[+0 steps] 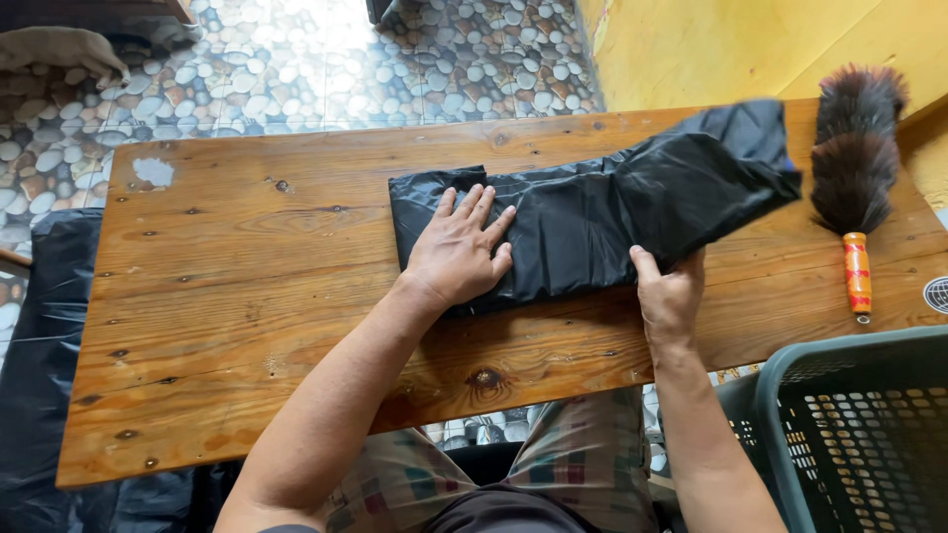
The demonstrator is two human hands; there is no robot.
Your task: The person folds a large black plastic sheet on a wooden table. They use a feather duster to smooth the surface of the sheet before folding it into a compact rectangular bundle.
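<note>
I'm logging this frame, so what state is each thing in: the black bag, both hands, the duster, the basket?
black plastic bag: folded into a long strip, flat on the wooden table, right end lifted.
left hand: open, palm pressed flat on the bag.
right hand: pinching the bag's near edge.
feather duster: lying on the table, untouched.
green basket: upright; contents not visible.

Under the left hand lies a glossy black plastic bag on a warm orange-brown wooden table with dark knots. Right of the right hand, a dark brown feather duster has an orange, red-banded handle; nearer, a grey-green latticed basket.
</note>
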